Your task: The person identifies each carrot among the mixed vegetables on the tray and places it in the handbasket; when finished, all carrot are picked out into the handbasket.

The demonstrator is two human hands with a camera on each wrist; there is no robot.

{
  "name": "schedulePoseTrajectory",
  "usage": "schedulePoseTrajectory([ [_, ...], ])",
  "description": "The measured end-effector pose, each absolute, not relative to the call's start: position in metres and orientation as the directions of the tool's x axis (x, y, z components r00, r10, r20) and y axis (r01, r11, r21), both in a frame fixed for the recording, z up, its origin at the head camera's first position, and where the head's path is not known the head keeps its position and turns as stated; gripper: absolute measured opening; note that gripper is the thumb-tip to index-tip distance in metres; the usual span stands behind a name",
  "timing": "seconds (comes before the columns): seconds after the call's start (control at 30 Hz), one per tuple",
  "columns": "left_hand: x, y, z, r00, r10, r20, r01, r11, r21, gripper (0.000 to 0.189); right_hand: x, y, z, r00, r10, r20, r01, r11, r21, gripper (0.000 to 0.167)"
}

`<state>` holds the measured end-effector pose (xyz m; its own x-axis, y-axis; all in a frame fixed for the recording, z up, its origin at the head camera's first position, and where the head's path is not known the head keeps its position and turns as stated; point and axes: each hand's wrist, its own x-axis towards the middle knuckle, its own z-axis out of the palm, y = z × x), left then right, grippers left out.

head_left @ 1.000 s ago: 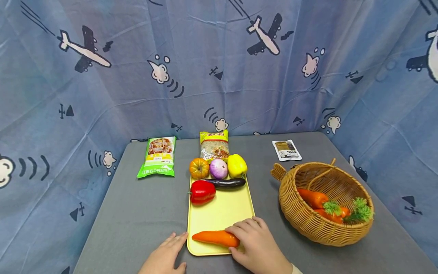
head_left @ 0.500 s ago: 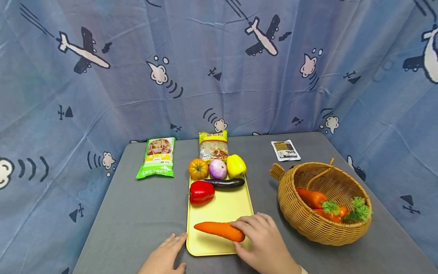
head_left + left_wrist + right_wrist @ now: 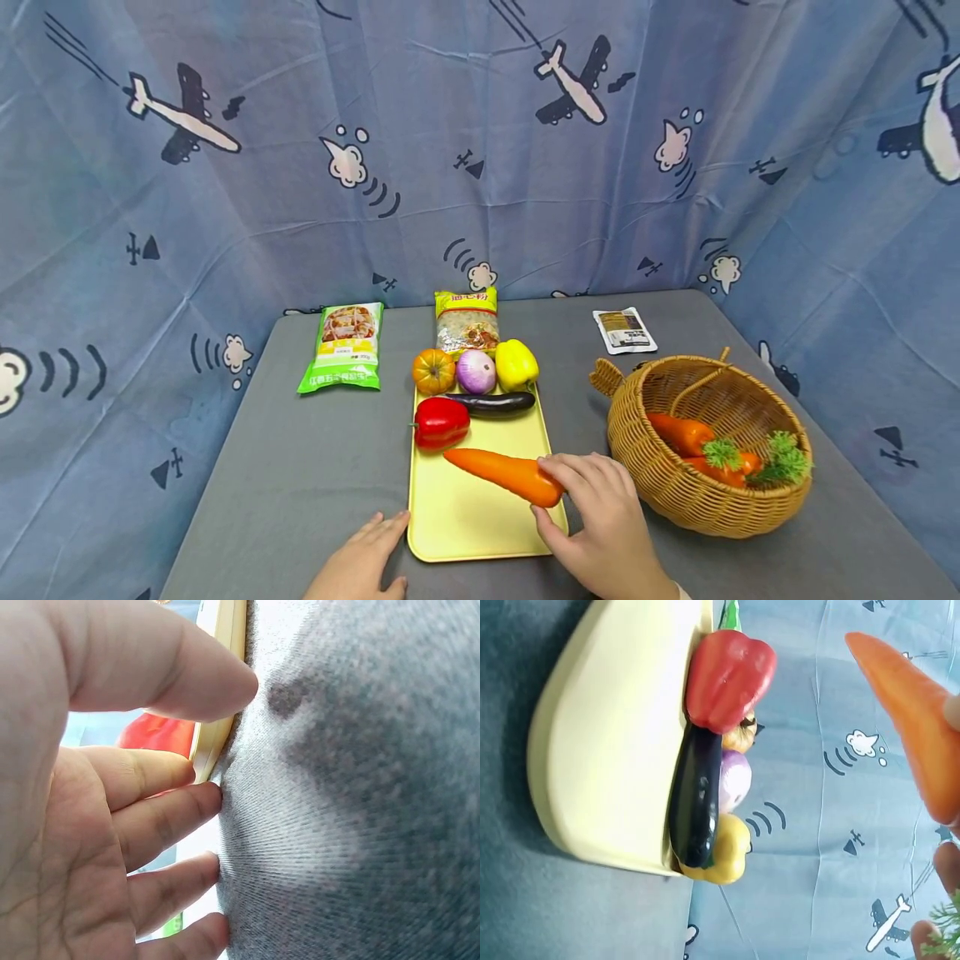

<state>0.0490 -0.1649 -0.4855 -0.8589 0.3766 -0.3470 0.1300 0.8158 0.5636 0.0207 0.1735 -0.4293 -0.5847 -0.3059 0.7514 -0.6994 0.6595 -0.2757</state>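
Observation:
My right hand [image 3: 600, 529] pinches the thick end of an orange carrot [image 3: 502, 473] between thumb and fingers, its tip pointing left. In the right wrist view the carrot [image 3: 911, 712] hangs above the yellow tray [image 3: 615, 750], and green fronds [image 3: 946, 930] show by the fingers. My left hand [image 3: 362, 558] rests on the table, fingers spread, fingertips at the tray's left edge; the left wrist view shows the tray rim [image 3: 223, 645] beside them. On the tray [image 3: 480, 533] lie a red bell pepper [image 3: 441, 422] and an eggplant [image 3: 498, 404].
At the tray's far end sit an orange ribbed vegetable [image 3: 433, 372], a purple onion [image 3: 476, 372] and a yellow pepper [image 3: 516, 365]. Behind are a yellow packet [image 3: 467, 323], a green packet [image 3: 345, 346] and a small pouch [image 3: 625, 331]. A wicker basket [image 3: 675, 492] with carrots stands right.
My right hand has lifted the carrot off the tray's near end and carried it away from me and to the right. The left hand stays at the tray's edge.

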Motion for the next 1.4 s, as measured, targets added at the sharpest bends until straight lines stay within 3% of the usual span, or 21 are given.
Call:
schedulePoseTrajectory([
  [0.13, 0.049, -0.165, -0.486, -0.856, 0.377, -0.353, 0.126, 0.816, 0.564, 0.077, 0.020, 0.178, -0.428, -0.564, -0.253, 0.786, -0.694, 0.662, -0.285, 0.048],
  [0.53, 0.049, -0.165, -0.486, -0.862, 0.382, -0.333, 0.141, 0.812, 0.567, 0.076, 0.017, 0.200, -0.417, -0.415, -0.007, 0.910, -0.652, 0.699, -0.293, 0.056],
  [0.87, 0.047, -0.162, -0.484, -0.854, 0.360, -0.374, 0.111, 0.831, 0.546, 0.076, 0.021, 0.237, -0.407, -0.487, 0.166, 0.857, -0.473, 0.775, -0.419, 0.070],
  [1.0, 0.047, -0.164, -0.484, -0.849, 0.376, -0.371, 0.119, 0.820, 0.559, 0.076, 0.023, 0.251, -0.404, -0.507, 0.233, 0.830, -0.391, 0.796, -0.462, 0.069],
  [1.4, 0.047, -0.162, -0.484, -0.855, 0.354, -0.379, 0.104, 0.833, 0.543, 0.077, 0.026, 0.285, -0.403, -0.467, 0.339, 0.817, -0.240, 0.840, -0.486, 0.060],
])
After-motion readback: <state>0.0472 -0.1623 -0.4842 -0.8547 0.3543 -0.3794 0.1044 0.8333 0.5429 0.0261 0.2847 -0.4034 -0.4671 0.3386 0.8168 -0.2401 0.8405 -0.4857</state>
